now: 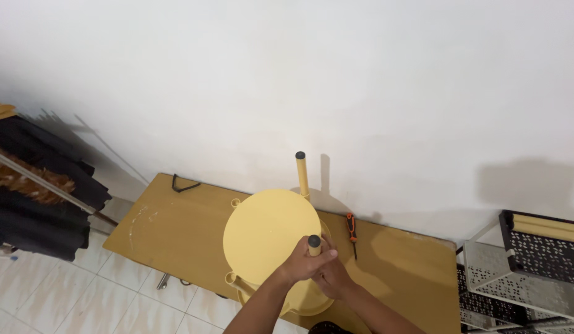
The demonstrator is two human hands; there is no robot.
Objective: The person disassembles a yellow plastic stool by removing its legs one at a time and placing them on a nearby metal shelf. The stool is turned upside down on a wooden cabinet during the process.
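Hands [321, 266] two, grip one of two legs [313, 245].

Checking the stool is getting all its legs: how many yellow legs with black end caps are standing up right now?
2. One leg stands at the far edge of the round yellow seat, near the wall. The other leg is at the near edge, gripped by the left hand. Others may be hidden.

Both hands, left hand [304, 263] and right hand [332, 276], grip a yellow leg [313, 246] above the round yellow disc [269, 235] on the worktop [175, 232].
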